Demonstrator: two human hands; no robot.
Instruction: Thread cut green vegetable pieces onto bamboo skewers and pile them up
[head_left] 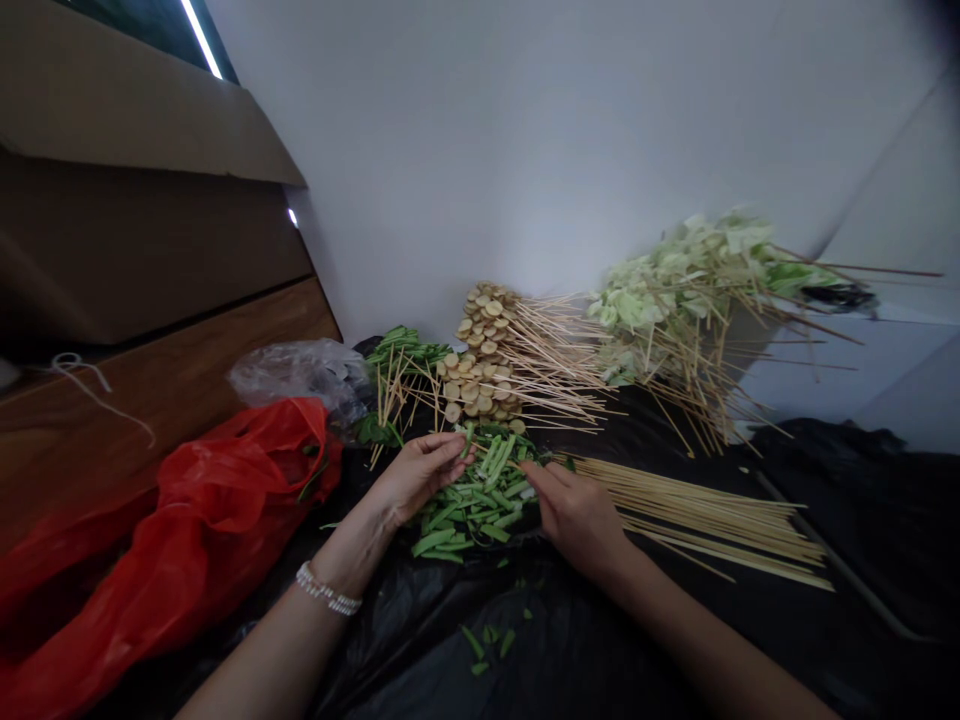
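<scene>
A pile of cut green vegetable pieces (476, 510) lies on black plastic in the middle. At its upper left edge, my left hand (424, 475), with a beaded bracelet at the wrist, pinches a green piece (469, 438) between thumb and fingertips. My right hand (574, 510) is closed at the pile's right side, fingers round a thin wooden skewer that points left toward the left hand; several green pieces appear along it. Loose bare skewers (712, 510) lie in a bundle to the right, partly behind my right hand.
Behind the pile are skewered round slices (484, 355), green skewers (409, 350) and leafy cabbage skewers (675, 280) against the pale wall. A red plastic bag (232, 480), a clear bag (300, 375) and a cardboard box (142, 230) stand at the left.
</scene>
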